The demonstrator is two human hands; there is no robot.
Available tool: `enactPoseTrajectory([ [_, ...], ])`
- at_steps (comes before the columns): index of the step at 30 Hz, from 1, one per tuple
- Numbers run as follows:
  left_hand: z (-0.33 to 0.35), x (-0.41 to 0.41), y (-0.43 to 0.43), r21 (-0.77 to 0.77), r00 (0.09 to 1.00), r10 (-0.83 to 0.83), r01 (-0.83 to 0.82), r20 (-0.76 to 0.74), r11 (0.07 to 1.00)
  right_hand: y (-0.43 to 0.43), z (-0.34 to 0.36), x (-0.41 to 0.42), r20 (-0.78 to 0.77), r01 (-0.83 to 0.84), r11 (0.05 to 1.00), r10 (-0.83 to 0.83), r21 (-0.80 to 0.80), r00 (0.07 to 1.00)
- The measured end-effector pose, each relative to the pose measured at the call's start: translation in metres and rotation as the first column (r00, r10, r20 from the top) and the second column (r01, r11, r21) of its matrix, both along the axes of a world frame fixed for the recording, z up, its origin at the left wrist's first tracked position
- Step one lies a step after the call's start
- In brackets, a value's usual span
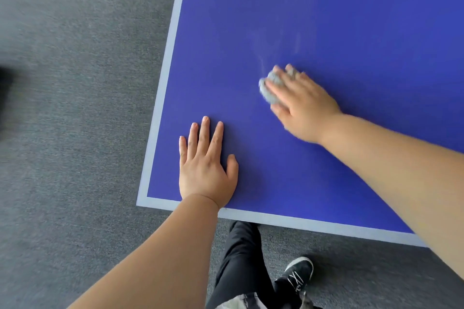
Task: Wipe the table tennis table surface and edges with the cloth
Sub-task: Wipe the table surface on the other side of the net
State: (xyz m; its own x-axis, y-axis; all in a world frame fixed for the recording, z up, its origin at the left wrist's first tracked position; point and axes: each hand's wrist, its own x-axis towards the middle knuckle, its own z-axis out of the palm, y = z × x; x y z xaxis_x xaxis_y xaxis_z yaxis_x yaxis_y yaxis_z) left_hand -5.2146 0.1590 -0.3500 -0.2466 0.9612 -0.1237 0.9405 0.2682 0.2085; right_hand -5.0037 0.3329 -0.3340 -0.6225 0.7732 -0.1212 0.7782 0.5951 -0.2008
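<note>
The blue table tennis table [339, 20] fills the upper right, with pale border lines along its left edge and its near edge. My right hand [301, 105] presses a bunched grey cloth [270, 89] onto the surface near the middle; the hand is blurred, its fingers spread over the cloth. Faint smears show on the surface just beyond the cloth. My left hand [206, 165] lies flat on the table near the front left corner, fingers straight and apart, holding nothing.
Grey carpet [75, 108] surrounds the table on the left and in front. My leg in dark trousers and a black shoe [298, 276] stand just below the near edge. A dark blurred shape [5, 98] sits at the far left.
</note>
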Motion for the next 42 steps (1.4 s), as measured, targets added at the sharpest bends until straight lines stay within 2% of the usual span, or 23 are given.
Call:
enactPoseTrajectory([
  [2,-0.001,0.0,-0.002,0.005,1.0,0.002,-0.002,0.0,1.0,0.006,0.001,-0.017,0.015,0.146,0.989,-0.146,0.008,0.989],
  [3,-0.002,0.0,-0.002,0.011,1.0,0.001,-0.001,-0.003,1.0,-0.006,-0.001,-0.024,0.009,0.129,0.991,-0.129,0.039,0.992],
  [5,-0.003,-0.002,-0.002,0.008,1.0,-0.006,0.006,0.002,1.0,-0.056,-0.003,-0.023,-0.036,-0.08,0.993,0.083,0.083,0.996],
  [7,-0.001,-0.002,-0.001,-0.006,1.0,-0.009,0.009,0.004,1.0,-0.111,-0.005,-0.008,-0.051,-0.289,0.956,0.291,0.046,0.955],
  [9,0.006,-0.001,-0.001,-0.032,1.0,-0.009,0.009,0.011,0.999,-0.138,-0.001,0.009,-0.036,-0.38,0.924,0.379,-0.032,0.925],
  [11,0.014,0.002,-0.002,-0.058,1.0,-0.008,0.009,0.017,0.998,-0.13,0.004,0.018,0.01,-0.385,0.921,0.386,-0.051,0.922],
  [13,0.023,0.001,0.014,-0.026,0.998,0.012,-0.011,0.062,1.0,-0.09,0.007,0.02,0.033,-0.221,0.975,0.222,-0.028,0.975],
  [15,0.029,-0.007,0.052,0.022,0.996,-0.027,0.026,0.082,0.999,-0.034,0.011,0.019,0.063,0.111,0.992,-0.108,-0.052,0.992],
  [17,0.029,-0.02,0.106,-0.003,0.997,-0.06,0.06,0.056,0.998,0.023,0.01,0.014,0.089,0.391,0.92,-0.386,-0.044,0.918],
  [18,0.027,-0.027,0.136,-0.012,0.998,-0.051,0.052,0.041,0.999,0.05,0.009,0.008,0.093,0.469,0.882,-0.464,-0.05,0.881],
  [20,0.017,-0.036,0.188,-0.033,0.999,-0.04,0.04,0.003,0.999,0.092,0.007,-0.009,0.09,0.526,0.85,-0.521,-0.039,0.849],
  [22,0.006,-0.038,0.223,-0.065,0.996,-0.085,0.084,-0.021,0.994,0.106,0.004,-0.026,0.062,0.476,0.879,-0.475,-0.012,0.878],
  [23,0.001,-0.038,0.234,-0.064,0.994,-0.107,0.105,-0.027,0.992,0.1,0.002,-0.031,0.048,0.399,0.917,-0.398,0.001,0.916],
  [25,-0.004,-0.039,0.24,-0.019,0.993,-0.117,0.117,-0.028,0.993,0.058,-0.004,-0.035,0.03,0.134,0.991,-0.135,0.007,0.99],
  [28,-0.004,-0.042,0.237,0.026,0.994,-0.112,0.112,0.005,0.993,-0.024,0.0,-0.03,-0.016,-0.215,0.973,0.215,-0.085,0.977],
  [30,-0.002,-0.042,0.238,0.022,0.994,-0.113,0.113,0.008,0.993,-0.022,0.004,-0.02,-0.007,-0.282,0.954,0.283,-0.1,0.959],
  [31,-0.002,-0.042,0.239,0.015,0.993,-0.115,0.115,0.001,0.993,-0.002,0.004,-0.016,0.024,-0.247,0.966,0.25,-0.08,0.968],
  [33,-0.003,-0.042,0.239,0.001,0.993,-0.119,0.119,-0.012,0.993,0.056,0.002,-0.009,0.063,-0.005,1.0,0.006,-0.011,0.998],
  [35,-0.005,-0.042,0.238,0.005,0.993,-0.117,0.117,-0.022,0.993,0.127,0.003,0.004,0.073,0.331,0.944,-0.331,0.017,0.941],
  [37,-0.006,-0.042,0.238,0.016,0.993,-0.113,0.113,-0.021,0.993,0.179,0.005,0.005,0.102,0.502,0.865,-0.498,-0.01,0.861],
  [38,-0.007,-0.042,0.239,0.022,0.994,-0.111,0.111,-0.019,0.994,0.191,0.006,-0.003,0.113,0.522,0.853,-0.518,-0.01,0.848],
  [40,-0.008,-0.043,0.239,0.022,0.993,-0.116,0.116,-0.015,0.993,0.184,0.006,-0.025,0.095,0.464,0.886,-0.464,0.017,0.881],
  [42,-0.007,-0.043,0.239,0.017,0.992,-0.122,0.122,-0.015,0.992,0.138,0.003,-0.04,0.048,0.251,0.967,-0.253,0.044,0.966],
])
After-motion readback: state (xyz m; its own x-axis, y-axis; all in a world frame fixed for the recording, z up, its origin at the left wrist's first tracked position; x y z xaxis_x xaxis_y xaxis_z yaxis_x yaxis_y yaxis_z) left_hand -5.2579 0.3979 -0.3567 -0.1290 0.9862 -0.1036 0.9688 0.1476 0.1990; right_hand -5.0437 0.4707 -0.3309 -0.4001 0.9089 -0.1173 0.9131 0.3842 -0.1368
